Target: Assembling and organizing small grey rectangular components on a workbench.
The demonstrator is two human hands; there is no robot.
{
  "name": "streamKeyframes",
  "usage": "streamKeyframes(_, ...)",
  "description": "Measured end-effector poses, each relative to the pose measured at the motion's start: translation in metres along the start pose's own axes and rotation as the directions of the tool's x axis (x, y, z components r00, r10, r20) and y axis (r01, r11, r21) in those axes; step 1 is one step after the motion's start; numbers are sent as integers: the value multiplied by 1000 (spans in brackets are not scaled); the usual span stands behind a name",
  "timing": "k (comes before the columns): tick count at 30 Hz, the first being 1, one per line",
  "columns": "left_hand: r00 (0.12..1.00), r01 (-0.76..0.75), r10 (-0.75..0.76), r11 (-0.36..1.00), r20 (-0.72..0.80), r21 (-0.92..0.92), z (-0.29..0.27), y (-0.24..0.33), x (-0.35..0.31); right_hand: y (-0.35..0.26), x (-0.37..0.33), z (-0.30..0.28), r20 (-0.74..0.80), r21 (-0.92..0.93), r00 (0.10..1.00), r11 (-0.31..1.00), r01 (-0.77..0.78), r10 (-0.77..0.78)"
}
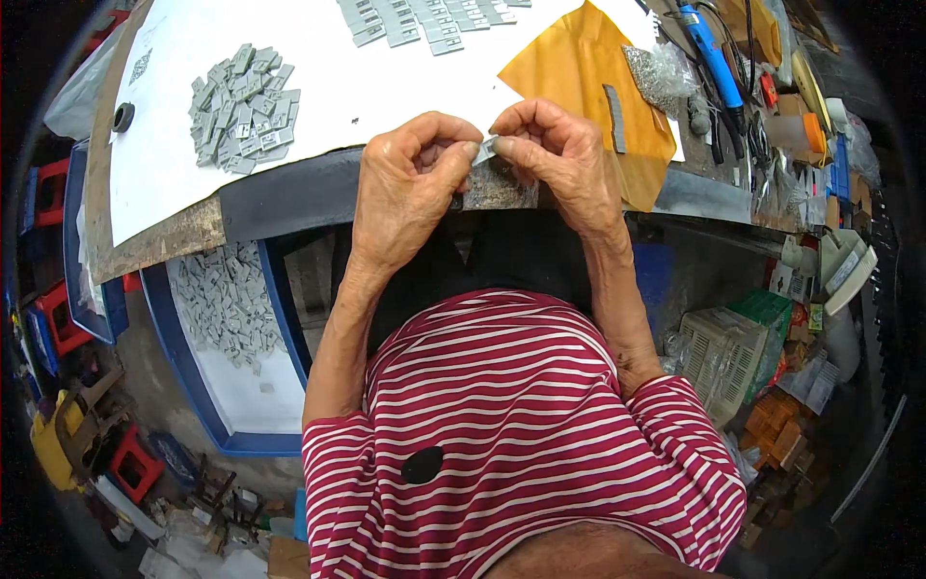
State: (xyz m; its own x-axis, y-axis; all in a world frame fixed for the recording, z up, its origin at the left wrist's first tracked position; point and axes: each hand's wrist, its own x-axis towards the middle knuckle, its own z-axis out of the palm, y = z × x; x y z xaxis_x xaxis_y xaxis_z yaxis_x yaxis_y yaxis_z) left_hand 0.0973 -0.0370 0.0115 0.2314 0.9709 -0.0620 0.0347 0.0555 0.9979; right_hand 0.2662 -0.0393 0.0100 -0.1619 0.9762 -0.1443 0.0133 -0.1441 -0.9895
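Note:
Between my two hands, at the near edge of the table, is a small grey plastic piece [485, 151]. My left hand [410, 188] pinches its left end with thumb and forefinger. From the other side my right hand [564, 159] grips it in the same way, fingertips close to the left ones. The fingers cover much of the piece. A loose pile of similar grey pieces [244, 111] lies on the white sheet [318, 58] to the left. More grey pieces [415, 21] are laid out in rows at the far side of the sheet.
A yellow envelope [569, 68] lies right of my hands, with a grey strip [614, 118] on it and a clear bag of small metal parts [660, 77] beside it. Farther right is a blue electric screwdriver [712, 56]. Below left, a blue tray [231, 439] holds many grey pieces.

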Motion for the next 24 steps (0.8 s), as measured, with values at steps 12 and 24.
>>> streamKeyframes(12, 999, 15, -16, 1000, 29, 8, -1, -3, 1, 5, 0, 3, -9, 12, 1000, 1000, -8, 8)
streamKeyframes(24, 997, 53, -53, 999, 64, 2, -3, 0, 3, 5, -1, 6, -36, -16, 999, 1000, 5, -5)
